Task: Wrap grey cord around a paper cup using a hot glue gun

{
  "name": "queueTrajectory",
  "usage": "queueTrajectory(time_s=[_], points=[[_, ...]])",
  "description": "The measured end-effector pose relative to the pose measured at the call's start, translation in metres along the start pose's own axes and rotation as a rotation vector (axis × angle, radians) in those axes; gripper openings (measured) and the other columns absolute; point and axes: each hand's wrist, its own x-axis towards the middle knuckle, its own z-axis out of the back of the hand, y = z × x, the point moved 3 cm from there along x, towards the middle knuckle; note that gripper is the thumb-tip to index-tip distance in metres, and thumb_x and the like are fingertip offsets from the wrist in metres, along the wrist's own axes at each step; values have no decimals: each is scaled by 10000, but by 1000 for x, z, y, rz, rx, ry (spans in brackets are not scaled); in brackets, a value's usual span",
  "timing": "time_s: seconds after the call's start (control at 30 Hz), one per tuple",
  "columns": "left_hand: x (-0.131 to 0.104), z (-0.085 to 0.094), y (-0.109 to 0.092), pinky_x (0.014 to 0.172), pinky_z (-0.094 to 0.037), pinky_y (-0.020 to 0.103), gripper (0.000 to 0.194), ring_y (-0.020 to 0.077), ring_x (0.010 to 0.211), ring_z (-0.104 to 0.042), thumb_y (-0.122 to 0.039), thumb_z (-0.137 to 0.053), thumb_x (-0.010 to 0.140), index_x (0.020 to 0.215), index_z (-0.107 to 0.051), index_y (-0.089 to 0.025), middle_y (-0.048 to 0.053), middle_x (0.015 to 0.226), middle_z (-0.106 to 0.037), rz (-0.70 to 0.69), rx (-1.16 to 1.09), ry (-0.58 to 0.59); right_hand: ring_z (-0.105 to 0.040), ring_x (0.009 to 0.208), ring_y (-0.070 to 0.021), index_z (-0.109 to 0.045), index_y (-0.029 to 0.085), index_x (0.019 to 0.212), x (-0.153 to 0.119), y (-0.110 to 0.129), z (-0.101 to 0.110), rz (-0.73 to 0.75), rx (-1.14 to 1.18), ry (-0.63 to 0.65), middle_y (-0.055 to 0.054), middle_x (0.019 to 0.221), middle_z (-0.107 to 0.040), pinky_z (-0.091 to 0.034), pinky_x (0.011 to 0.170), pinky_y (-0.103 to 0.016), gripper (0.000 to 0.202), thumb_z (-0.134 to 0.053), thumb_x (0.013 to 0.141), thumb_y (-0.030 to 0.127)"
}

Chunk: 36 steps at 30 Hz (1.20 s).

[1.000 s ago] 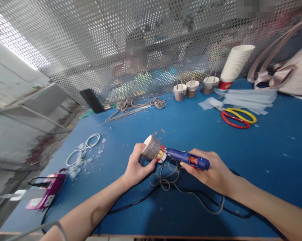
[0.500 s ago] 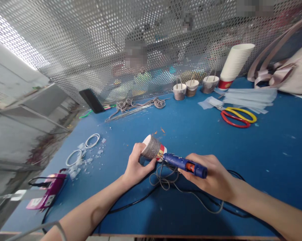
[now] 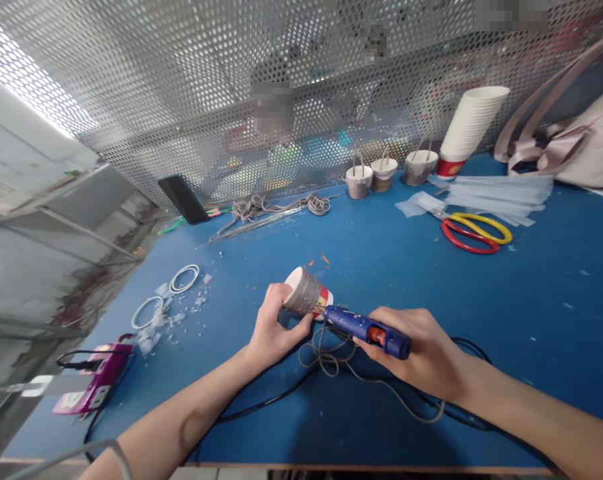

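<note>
My left hand [image 3: 277,328] grips a paper cup [image 3: 302,293] tilted on its side, its mouth toward the upper left. Grey cord is wound round most of the cup's wall, and a red and white printed band shows near its base. In my right hand [image 3: 415,347] is a blue hot glue gun [image 3: 354,323], its nozzle at the printed part of the cup beside the cord's edge. Whether the tip touches the cup I cannot tell. Loose grey cord [image 3: 326,360] lies in loops on the table below the cup and glue gun.
Red and yellow scissors [image 3: 474,233] and translucent strips [image 3: 499,197] lie at the right. Behind stand cord-wrapped cups [image 3: 359,183] and a paper cup stack [image 3: 469,127]. A phone [image 3: 183,200] leans against the mesh screen. A purple power strip [image 3: 99,383] and glue scraps [image 3: 151,337] are left.
The rear end of the glue gun has shifted very slightly left and down with my right hand. The cup and my left hand look almost unchanged.
</note>
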Motion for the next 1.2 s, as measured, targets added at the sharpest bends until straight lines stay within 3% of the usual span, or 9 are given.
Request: queueTrajectory(time_s=[0.3,0.53,0.77,1.1,1.2], points=[[0,0,1,677,-447,297,158,160,749,-508,-233,-624,754,859,-514,-190,27,793,-553,9,-20,16,-540,466,-121,-560,173,738,2,-1,2,10,-7,-17,-9,589,-608,-364,451,-238,206,-508,887,305],[-2,0,3,685,-449,298,163,161,753,-519,-218,-636,742,858,-525,-188,30,803,-559,0,-25,33,-528,498,-117,-565,202,691,6,-8,7,-165,85,-16,7,597,-574,-392,483,-235,257,-517,889,359],[-2,0,3,693,-448,297,164,162,761,-522,-201,-637,742,861,-523,-195,28,819,-561,-29,-47,25,-494,485,-109,-550,204,693,7,-6,9,-155,102,4,19,586,-554,-384,478,-234,257,-506,889,364],[-2,1,5,713,-465,309,186,173,795,-525,-227,-629,743,894,-526,-192,42,847,-555,36,-95,64,-467,436,-99,-529,220,647,11,-7,11,-194,127,2,34,537,-518,-359,412,-226,272,-517,869,376],[-2,1,7,716,-471,300,196,171,805,-540,-248,-625,757,924,-544,-186,44,870,-555,102,-180,96,-473,449,-96,-514,216,620,12,-10,12,-271,163,9,42,538,-514,-361,416,-222,263,-553,843,350]])
